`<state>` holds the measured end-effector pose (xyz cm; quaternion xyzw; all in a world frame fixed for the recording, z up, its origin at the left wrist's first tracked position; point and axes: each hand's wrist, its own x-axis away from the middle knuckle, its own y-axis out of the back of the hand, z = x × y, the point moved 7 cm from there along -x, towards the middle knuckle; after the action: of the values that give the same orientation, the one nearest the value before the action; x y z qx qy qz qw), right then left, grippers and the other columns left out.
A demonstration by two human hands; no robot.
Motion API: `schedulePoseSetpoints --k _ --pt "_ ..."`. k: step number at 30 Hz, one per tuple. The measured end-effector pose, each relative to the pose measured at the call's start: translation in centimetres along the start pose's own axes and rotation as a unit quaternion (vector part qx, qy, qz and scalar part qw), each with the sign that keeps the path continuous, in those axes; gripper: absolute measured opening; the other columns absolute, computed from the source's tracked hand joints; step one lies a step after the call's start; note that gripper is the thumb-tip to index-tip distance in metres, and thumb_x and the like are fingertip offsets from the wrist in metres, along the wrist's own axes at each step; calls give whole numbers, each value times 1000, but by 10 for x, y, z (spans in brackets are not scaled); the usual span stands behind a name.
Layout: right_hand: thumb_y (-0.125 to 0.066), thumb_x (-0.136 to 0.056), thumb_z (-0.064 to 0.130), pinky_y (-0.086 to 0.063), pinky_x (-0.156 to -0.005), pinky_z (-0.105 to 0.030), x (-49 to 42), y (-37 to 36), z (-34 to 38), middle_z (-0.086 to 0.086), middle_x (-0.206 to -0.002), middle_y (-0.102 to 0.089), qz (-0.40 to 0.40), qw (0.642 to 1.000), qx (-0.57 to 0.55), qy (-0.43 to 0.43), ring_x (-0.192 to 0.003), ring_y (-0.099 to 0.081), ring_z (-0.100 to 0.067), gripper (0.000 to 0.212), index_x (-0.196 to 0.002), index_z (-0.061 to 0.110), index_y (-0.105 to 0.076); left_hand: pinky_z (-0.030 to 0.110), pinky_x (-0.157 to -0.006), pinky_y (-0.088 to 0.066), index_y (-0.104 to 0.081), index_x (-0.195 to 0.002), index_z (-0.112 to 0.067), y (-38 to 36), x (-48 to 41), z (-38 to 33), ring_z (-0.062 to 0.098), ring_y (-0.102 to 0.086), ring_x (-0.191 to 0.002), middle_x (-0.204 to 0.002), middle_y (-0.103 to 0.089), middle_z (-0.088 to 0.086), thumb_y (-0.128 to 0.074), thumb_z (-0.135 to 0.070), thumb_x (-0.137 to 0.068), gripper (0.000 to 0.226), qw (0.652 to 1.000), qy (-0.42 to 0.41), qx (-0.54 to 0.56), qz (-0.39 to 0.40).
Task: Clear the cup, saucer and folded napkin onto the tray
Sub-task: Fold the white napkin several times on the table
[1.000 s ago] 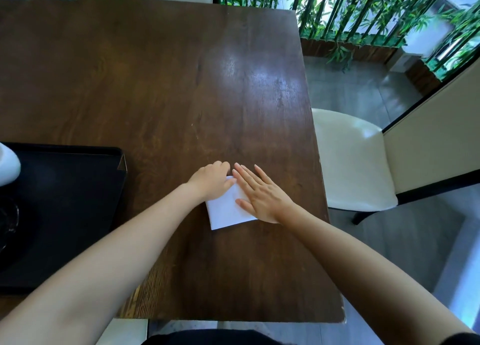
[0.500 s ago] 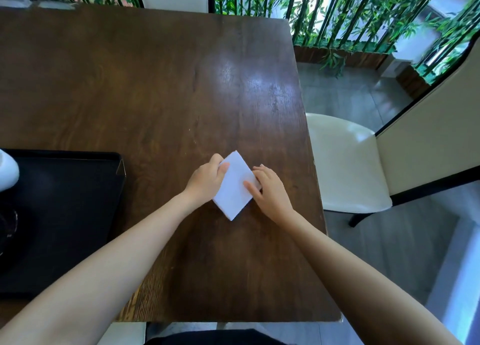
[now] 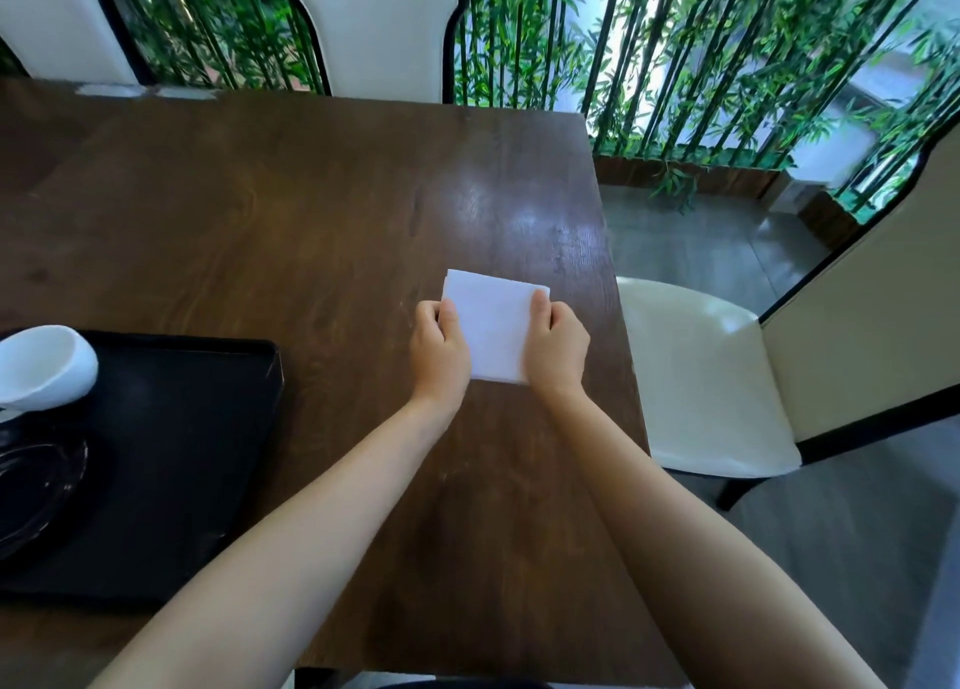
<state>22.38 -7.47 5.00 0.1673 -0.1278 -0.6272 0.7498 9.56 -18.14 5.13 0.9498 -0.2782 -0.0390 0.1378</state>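
A white folded napkin (image 3: 493,325) is held over the right part of the dark wooden table (image 3: 291,221). My left hand (image 3: 439,348) grips its left edge and my right hand (image 3: 558,348) grips its right edge. At the left stands a black tray (image 3: 208,428). On the tray a white cup (image 3: 44,366) lies tilted at the far left, and a dark glossy saucer (image 3: 36,486) sits below it, cut off by the frame edge.
A white-seated chair (image 3: 701,376) stands just beyond the table's right edge. Two white chair backs (image 3: 374,23) rise behind the far edge, with bamboo stems behind them. Grey floor lies to the right.
The napkin was pressed flat under both hands, then turned. Now both hands hold it by its sides, squared to me. My view has tilted upward.
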Motion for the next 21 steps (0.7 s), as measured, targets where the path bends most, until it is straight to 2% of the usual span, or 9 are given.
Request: schedulePoseSetpoints --k 2,8,14,17,19,21 --pt "-38 -99 34 -33 -47 -11 -1 5 9 5 -54 -40 -5 1000 -10 26 -49 -32 -8 47 -56 16 -32 29 -59 -32 -43 -90 -11 1 4 -5 17 -45 -69 -80 -50 2 -32 -27 -100 21 1000 10 11 -16" --pt "-40 -98 34 -32 -45 -11 -4 20 37 7 -51 -37 -18 995 -17 101 -47 -30 -7 48 -54 19 -29 31 -65 -35 -44 -89 -11 6 7 -25 20 -46 -75 -87 -51 9 -33 -25 -99 21 998 -6 25 -55" --pt "-39 -98 36 -33 -45 -10 -12 37 61 6 -51 -39 -23 991 -18 133 -46 -32 -7 48 -54 19 -28 33 -63 -38 -45 -88 -12 7 11 -50 18 -46 -70 -71 -47 -4 -32 -29 -99 24 995 -30 30 -87" --pt "-40 -98 35 -33 -45 -10 -11 44 72 7 -49 -36 -29 987 -23 153 -45 -30 -8 48 -54 20 -27 36 -60 -40 -46 -87 -13 9 14 -58 17 -46 -64 -67 -47 -4 -32 -33 -99 26 996 -31 48 -74" --pt "-40 -98 35 -33 -45 -9 -13 47 82 7 -49 -36 -24 986 -23 166 -45 -30 -7 48 -54 19 -27 38 -60 -42 -49 -93 -12 11 13 -66 18 -49 -65 -72 -52 0 -32 -35 -99 29 996 -31 56 -54" --pt "-41 -97 35 -32 -44 -11 -15 48 93 6 -50 -36 -14 984 -29 174 -46 -29 -7 47 -56 15 -29 38 -66 -46 -52 -102 -11 13 9 -75 23 -57 -76 -86 -60 7 -31 -39 -98 35 998 -22 51 -40"
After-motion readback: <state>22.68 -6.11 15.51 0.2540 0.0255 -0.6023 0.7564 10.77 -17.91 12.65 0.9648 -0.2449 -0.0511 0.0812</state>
